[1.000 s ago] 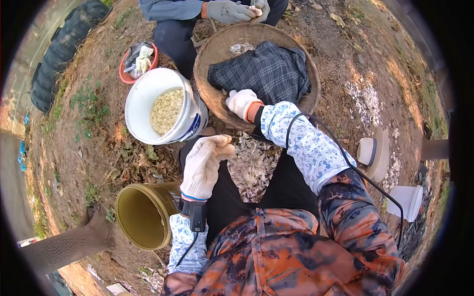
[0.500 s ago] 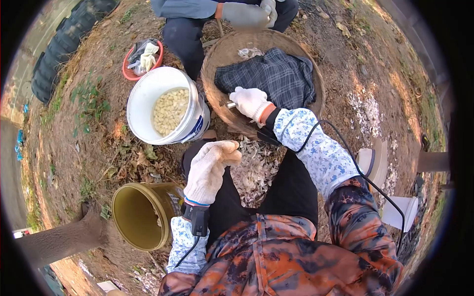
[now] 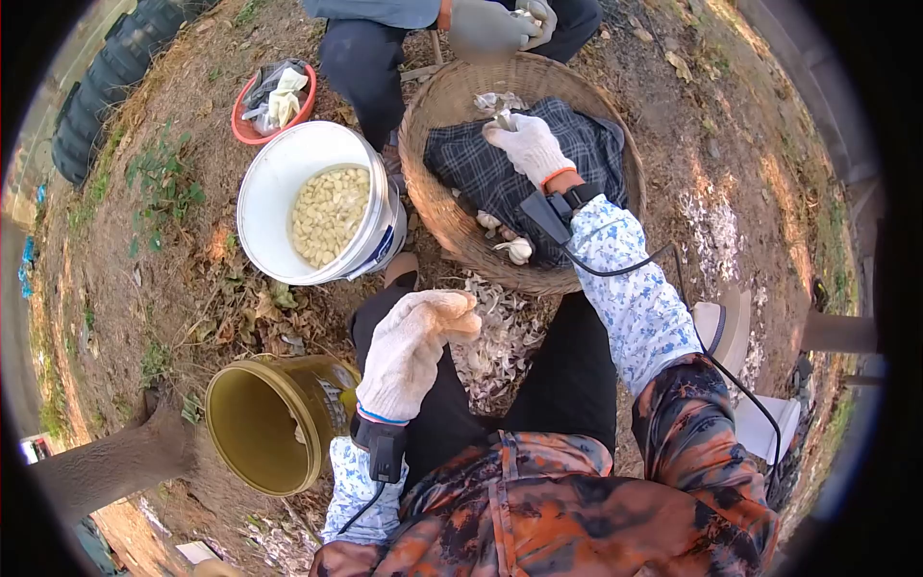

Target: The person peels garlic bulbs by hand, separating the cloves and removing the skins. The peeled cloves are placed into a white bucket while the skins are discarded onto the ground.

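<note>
My right hand point(image 3: 531, 149), in a white knit glove, reaches over the wicker basket point(image 3: 430, 207). Its fingers pinch a short, greyish object like a small knife point(image 3: 505, 119), close to some pale garlic pieces point(image 3: 488, 100). Under that hand lies a dark plaid cloth point(image 3: 586, 144). Garlic bulbs point(image 3: 519, 251) show at the basket's near side. Above my left thigh, my left hand point(image 3: 409, 346), also gloved, is closed with bent fingers; whatever is inside them is hidden. Left of the basket, a white bucket point(image 3: 255, 212) holds peeled garlic cloves point(image 3: 330, 213) in liquid.
Opposite me sits a person whose gloved hands point(image 3: 490, 27) hold something small and pale. A yellow bucket point(image 3: 312, 423) lies tilted by my left arm. A red basin point(image 3: 240, 120) holds bags. Garlic skins point(image 3: 495, 351) cover the ground between my legs.
My right hand has moved up and right, from the basket's near left side to over the cloth's far part. Garlic bulbs now show at the near rim. My left hand stays closed.
</note>
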The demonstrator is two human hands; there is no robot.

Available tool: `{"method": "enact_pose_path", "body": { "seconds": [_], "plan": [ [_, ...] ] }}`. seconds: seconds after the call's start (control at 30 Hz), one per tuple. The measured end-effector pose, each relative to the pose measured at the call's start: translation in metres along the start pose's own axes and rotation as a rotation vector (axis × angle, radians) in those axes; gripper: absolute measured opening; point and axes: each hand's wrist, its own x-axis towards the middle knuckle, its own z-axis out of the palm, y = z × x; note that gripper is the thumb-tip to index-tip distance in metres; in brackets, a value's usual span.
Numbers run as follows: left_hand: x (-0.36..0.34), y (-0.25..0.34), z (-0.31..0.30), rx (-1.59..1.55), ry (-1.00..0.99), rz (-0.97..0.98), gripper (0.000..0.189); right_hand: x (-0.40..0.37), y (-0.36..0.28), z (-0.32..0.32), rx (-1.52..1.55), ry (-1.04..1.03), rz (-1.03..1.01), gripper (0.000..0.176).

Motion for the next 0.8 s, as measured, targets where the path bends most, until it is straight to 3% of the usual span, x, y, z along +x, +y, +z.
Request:
{"method": "enact_pose_path", "body": {
  "seconds": [0.03,0.1,0.13,0.27,0.37,0.43,0.47,0.53,0.63,0.7,0.8],
  "plan": [
    [-0.001,0.0,0.0,0.003,-0.005,-0.005,0.034,-0.006,0.005,-0.012,0.098,-0.048,0.223,0.037],
    [-0.003,0.0,0.0,0.017,0.0,-0.002,0.035,-0.014,0.022,-0.015,-0.249,0.147,-0.065,0.033],
    [-0.003,0.001,0.0,0.041,0.002,-0.003,0.035,-0.021,0.014,-0.007,-0.276,0.241,-0.199,0.03],
    [-0.001,0.0,0.001,0.052,-0.001,-0.025,0.035,-0.026,-0.04,0.045,-0.606,-0.081,-0.208,0.023],
    [-0.002,0.001,0.001,0.059,0.013,-0.032,0.035,0.003,-0.019,0.102,-0.597,-0.204,-0.217,0.032],
    [-0.002,0.004,0.002,0.02,0.012,-0.044,0.035,0.015,-0.029,0.116,-0.371,-0.165,0.108,0.037],
    [-0.002,0.004,0.0,0.017,0.008,-0.039,0.035,0.019,-0.027,0.115,-0.374,-0.169,0.113,0.037],
    [-0.002,0.003,-0.001,0.029,0.015,-0.03,0.035,0.025,-0.01,0.119,-0.56,-0.205,-0.133,0.033],
    [-0.001,0.003,-0.001,0.039,0.011,-0.009,0.035,0.017,-0.002,0.084,-0.406,-0.043,-0.439,0.016],
    [0.0,0.002,-0.001,-0.004,0.011,-0.016,0.036,0.014,-0.013,0.046,-0.328,0.114,-0.336,0.02],
    [-0.003,0.008,0.0,-0.038,-0.006,-0.034,0.037,0.005,-0.017,-0.009,-0.3,0.188,-0.22,0.034]
  ]
}}
